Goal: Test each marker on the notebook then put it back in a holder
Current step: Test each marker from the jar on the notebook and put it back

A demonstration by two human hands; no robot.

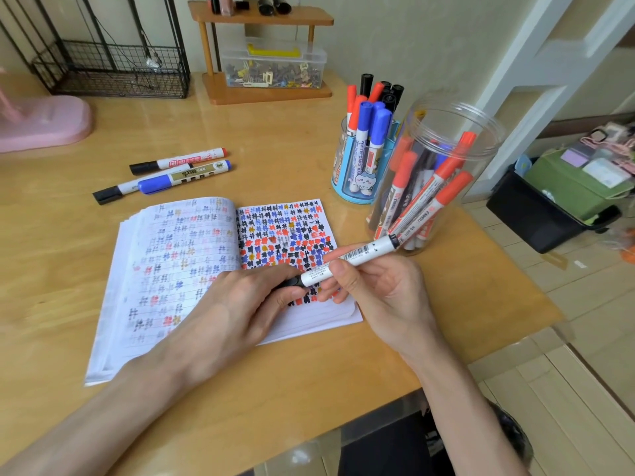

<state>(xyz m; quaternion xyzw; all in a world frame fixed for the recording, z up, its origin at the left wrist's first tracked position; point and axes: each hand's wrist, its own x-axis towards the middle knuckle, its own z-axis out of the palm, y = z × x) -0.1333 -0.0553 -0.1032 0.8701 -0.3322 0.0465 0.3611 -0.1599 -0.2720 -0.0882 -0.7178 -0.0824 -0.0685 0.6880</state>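
Holding a white marker (364, 253) over the open notebook (178, 242), right hand (385, 290) fingers pinching its barrel, left hand (240, 307) fingers curled on its black cap end, clear jar (481, 149) and blue cup (343, 180) of markers at right, three loose markers (178, 170) on the surface (275, 149).

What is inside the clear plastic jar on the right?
The jar holds leaning markers: mostly red caps, some blue and black. Those behind are covered, so no count.
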